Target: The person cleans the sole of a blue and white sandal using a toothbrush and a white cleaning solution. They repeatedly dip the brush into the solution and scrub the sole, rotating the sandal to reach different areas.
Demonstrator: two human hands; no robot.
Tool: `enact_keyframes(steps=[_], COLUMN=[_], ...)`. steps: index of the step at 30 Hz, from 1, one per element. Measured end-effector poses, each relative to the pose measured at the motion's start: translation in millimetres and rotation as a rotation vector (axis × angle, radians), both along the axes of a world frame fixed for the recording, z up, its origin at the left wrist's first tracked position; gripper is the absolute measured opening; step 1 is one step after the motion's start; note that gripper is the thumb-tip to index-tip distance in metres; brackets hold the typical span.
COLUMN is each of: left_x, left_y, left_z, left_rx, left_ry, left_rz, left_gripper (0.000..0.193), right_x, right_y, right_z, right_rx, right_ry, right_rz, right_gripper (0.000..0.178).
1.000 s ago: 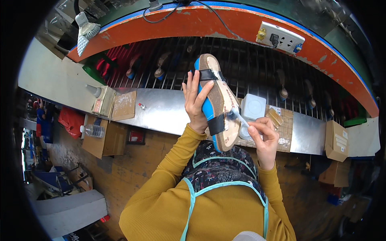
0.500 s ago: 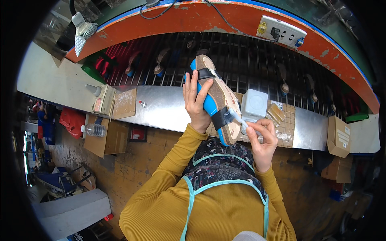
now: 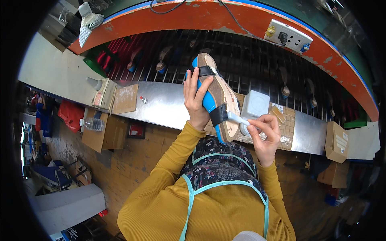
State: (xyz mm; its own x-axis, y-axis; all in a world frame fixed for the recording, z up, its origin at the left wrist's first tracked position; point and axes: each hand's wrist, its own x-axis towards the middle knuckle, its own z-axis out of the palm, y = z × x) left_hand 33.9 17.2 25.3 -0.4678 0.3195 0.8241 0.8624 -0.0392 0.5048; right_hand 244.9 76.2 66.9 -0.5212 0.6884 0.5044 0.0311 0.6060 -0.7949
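Observation:
A sandal bottom (image 3: 219, 87) on a blue shoe last (image 3: 209, 103) is held up tilted over the bench, its sole side facing me. Around its edge the sole is brown, with a pale middle, and two black straps (image 3: 218, 115) fold over onto it. My left hand (image 3: 196, 106) grips it from the left, fingers wrapped round the last. In my right hand (image 3: 265, 135) a slim white brush (image 3: 238, 119) is pinched between thumb and fingers. Its tip touches the lower strap near the heel. Behind my right hand stands a white square container (image 3: 256, 103).
A metal bench edge (image 3: 161, 100) runs across, with a slatted conveyor (image 3: 249, 60) beyond carrying several shoe pieces. On the bench lie a cardboard piece (image 3: 125, 98) and a small red-capped tube (image 3: 143, 99). An orange frame (image 3: 209, 22) with a socket strip (image 3: 288, 36) arches over the back.
The brush has swung to a flatter angle, its tip shifting slightly along the lower strap. My left hand keeps its hold on the sandal. The whole view has shifted a little.

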Motion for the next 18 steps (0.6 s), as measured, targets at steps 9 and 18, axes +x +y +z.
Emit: enact_keyframes(steps=[9,18], left_x=[-2.2,-2.7], left_y=[2.1,8.6], left_z=[-4.5,-7.7], left_rx=[-0.003,0.022], left_ry=[-0.027,-0.038], left_rz=[0.001,0.017], left_gripper=[0.052,0.055], right_x=[17.0,8.8], right_y=[-10.4,-20.1], right_z=[2.4,11.1], right_rx=[-0.137,0.165], right_ry=[-0.027,-0.09], right_rz=[0.01,-0.196], right_gripper=[0.013,0.021])
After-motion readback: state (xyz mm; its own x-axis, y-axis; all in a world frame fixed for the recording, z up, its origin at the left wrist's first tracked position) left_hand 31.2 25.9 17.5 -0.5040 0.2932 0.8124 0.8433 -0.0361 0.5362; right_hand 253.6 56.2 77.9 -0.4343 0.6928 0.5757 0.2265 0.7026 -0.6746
